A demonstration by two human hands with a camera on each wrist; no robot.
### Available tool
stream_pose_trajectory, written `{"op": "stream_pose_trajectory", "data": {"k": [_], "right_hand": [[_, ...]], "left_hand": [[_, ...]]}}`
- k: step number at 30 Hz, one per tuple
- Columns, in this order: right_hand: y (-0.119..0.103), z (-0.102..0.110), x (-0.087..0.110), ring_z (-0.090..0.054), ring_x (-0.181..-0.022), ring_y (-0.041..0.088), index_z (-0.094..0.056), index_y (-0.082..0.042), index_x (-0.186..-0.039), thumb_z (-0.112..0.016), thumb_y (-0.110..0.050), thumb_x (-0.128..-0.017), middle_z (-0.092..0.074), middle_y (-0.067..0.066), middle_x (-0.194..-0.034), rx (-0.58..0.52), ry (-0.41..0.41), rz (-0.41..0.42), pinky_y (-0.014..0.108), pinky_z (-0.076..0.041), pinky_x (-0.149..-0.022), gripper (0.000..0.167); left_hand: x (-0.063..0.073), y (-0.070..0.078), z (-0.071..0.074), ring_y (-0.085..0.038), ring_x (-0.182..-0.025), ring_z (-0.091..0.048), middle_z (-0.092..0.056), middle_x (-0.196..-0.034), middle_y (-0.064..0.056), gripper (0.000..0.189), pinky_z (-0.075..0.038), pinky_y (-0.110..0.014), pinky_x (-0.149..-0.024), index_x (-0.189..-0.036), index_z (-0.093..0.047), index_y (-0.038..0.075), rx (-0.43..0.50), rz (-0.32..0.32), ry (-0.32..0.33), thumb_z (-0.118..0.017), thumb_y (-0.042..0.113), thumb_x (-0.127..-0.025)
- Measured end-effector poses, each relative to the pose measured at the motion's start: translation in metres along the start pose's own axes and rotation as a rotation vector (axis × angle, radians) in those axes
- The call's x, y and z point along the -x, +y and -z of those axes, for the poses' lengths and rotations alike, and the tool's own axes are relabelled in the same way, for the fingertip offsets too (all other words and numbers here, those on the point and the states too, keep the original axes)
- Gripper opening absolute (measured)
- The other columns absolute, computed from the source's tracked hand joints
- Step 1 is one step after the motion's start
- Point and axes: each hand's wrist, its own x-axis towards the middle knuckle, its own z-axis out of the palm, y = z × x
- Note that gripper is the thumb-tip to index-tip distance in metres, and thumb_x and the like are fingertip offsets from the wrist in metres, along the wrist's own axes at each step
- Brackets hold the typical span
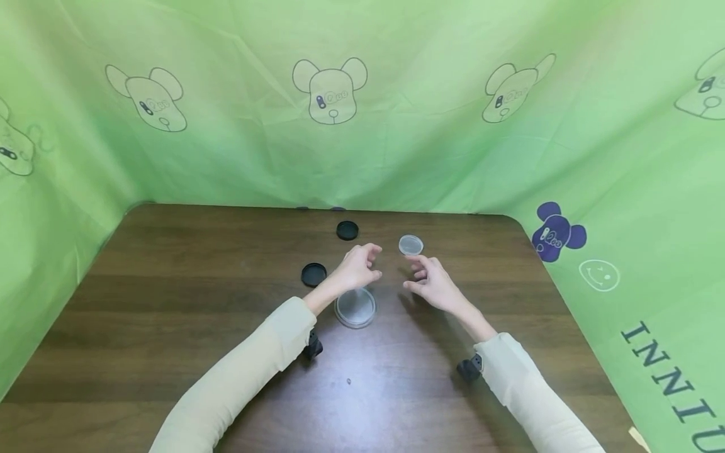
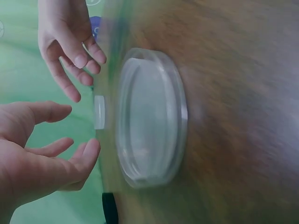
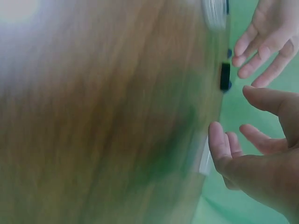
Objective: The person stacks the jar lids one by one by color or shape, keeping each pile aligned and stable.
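Note:
Both hands hover over the table with nothing in them, fingers loosely bent. My left hand (image 1: 358, 267) is above the far edge of a large clear round dish (image 1: 355, 309), which fills the middle of the left wrist view. To its left lies a shallow black round lid (image 1: 314, 275); a second black lid (image 1: 347, 230) lies farther back. My right hand (image 1: 433, 283) is just in front of a smaller clear round dish (image 1: 410, 245), its fingertips overlapping the near rim in the head view. In the right wrist view the small clear dish (image 3: 204, 158) shows beyond the fingers.
The brown wooden table (image 1: 187, 327) carries these round pieces near its middle and back. A tiny speck (image 1: 348, 381) lies toward the front. Green cloth (image 1: 238, 145) with printed bear heads hangs behind and along both sides. Small black devices (image 1: 469, 369) sit at the wrists.

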Motion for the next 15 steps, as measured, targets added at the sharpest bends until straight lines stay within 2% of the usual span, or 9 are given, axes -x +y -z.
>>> {"op": "stream_pose_trajectory", "data": {"k": [4,8,15], "right_hand": [[0.006,0.014,-0.003,-0.053,-0.103,0.041,-0.044,0.007,-0.136,-0.068,-0.002,-0.086,-0.044,0.029,-0.116,0.024,0.005,-0.040,0.049,-0.048,-0.091,0.056],[0.015,0.026,-0.008,-0.052,-0.106,0.041,-0.042,0.006,-0.138,-0.066,-0.004,-0.088,-0.044,0.029,-0.120,0.034,0.002,-0.068,0.051,-0.044,-0.093,0.057],[0.028,0.039,-0.017,-0.053,-0.103,0.042,-0.044,0.011,-0.134,-0.060,0.007,-0.085,-0.044,0.031,-0.116,0.053,0.027,-0.003,0.048,-0.047,-0.092,0.052]], "left_hand": [[-0.009,0.009,-0.006,-0.030,-0.105,-0.059,-0.058,-0.118,-0.021,0.051,-0.048,-0.038,-0.092,-0.131,-0.053,-0.001,0.009,0.019,-0.024,-0.070,0.006,-0.084],[-0.017,0.012,-0.009,-0.029,-0.106,-0.060,-0.059,-0.118,-0.020,0.052,-0.047,-0.038,-0.092,-0.132,-0.053,-0.001,0.021,0.039,-0.017,-0.071,0.007,-0.084],[-0.032,0.009,-0.009,-0.029,-0.111,-0.057,-0.061,-0.120,-0.020,0.049,-0.045,-0.040,-0.095,-0.131,-0.054,0.000,0.140,0.120,0.022,-0.070,0.006,-0.085]]}}
